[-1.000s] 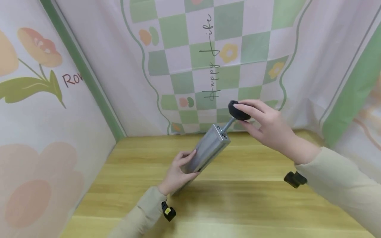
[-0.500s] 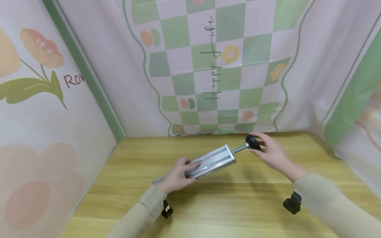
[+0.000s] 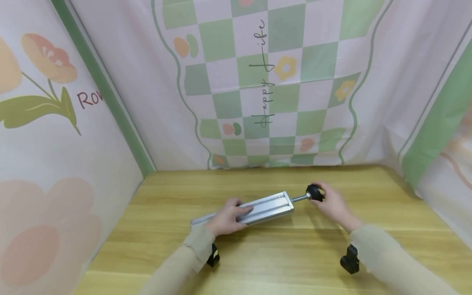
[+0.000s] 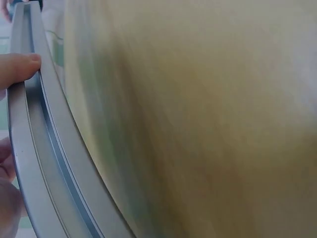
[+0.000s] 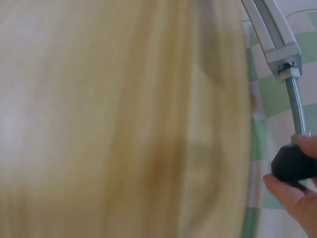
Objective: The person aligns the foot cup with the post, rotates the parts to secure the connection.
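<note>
A silver slotted aluminium profile [image 3: 271,206] lies nearly level over the table, its right end a bit farther back. My left hand [image 3: 228,219] grips it near the middle, thumb [image 4: 22,68] along the slotted face in the left wrist view. From the right end cap sticks out a threaded rod [image 3: 300,198] with a nut [image 5: 289,73] against the cap. On the rod's tip is a black levelling foot [image 3: 314,193]; my right hand [image 3: 334,208] pinches it between thumb and fingers. Part of the profile is hidden under my left hand.
The wooden table [image 3: 287,262] reaches back to a curtain [image 3: 282,94] with green and white checks. A flowered fabric panel [image 3: 44,164] stands along the left side. Each wrist carries a small black camera, such as the right camera [image 3: 350,260].
Both hands have lowered the profile and turned it from a steep upward tilt to nearly level. The right hand came down and to the right with the foot, still holding it.
</note>
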Demonstrator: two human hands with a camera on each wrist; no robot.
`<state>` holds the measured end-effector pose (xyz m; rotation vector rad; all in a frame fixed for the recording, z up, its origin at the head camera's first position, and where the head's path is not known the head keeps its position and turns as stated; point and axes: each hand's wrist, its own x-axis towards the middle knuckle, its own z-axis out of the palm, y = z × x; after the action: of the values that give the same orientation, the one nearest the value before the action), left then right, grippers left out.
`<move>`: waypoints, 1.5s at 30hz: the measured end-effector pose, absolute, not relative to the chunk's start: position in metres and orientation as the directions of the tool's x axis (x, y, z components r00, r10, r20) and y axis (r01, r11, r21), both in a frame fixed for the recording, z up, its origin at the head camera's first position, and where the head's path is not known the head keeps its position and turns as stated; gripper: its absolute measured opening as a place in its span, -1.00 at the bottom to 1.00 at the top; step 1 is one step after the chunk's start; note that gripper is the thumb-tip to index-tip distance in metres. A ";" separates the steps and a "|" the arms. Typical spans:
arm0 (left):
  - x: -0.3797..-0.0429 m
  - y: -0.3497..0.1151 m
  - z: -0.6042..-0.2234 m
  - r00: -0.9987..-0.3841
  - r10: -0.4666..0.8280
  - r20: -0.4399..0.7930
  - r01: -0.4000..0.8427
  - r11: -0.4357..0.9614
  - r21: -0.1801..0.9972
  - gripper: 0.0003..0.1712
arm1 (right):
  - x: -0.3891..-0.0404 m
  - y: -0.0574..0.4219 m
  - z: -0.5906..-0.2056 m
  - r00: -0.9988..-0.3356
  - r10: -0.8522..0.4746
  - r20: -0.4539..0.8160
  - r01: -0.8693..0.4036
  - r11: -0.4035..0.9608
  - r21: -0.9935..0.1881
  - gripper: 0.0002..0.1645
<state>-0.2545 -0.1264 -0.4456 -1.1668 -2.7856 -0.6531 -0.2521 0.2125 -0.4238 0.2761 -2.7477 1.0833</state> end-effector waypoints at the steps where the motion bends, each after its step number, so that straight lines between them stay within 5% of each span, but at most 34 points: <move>1: -0.256 -0.126 -0.448 -0.709 0.675 0.206 0.697 0.625 0.352 -0.38 | -0.253 0.212 -0.429 -0.969 -0.099 0.227 -0.226 0.723 -0.653 -0.32; 29: -0.270 -0.120 -0.461 -0.712 0.696 0.092 0.681 0.653 0.331 -0.39 | -0.250 0.212 -0.455 -0.982 -0.080 0.170 -0.168 0.777 -0.607 -0.33; 45: -0.265 -0.124 -0.465 -0.671 0.736 0.090 0.739 0.654 0.162 -0.37 | -0.250 0.220 -0.452 -0.977 -0.118 0.176 -0.200 0.793 -0.576 -0.36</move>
<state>-0.2649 -0.1243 -0.4649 -1.2682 -2.8419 -0.2891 -0.2500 0.2195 -0.4518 0.2533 -2.8492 0.9367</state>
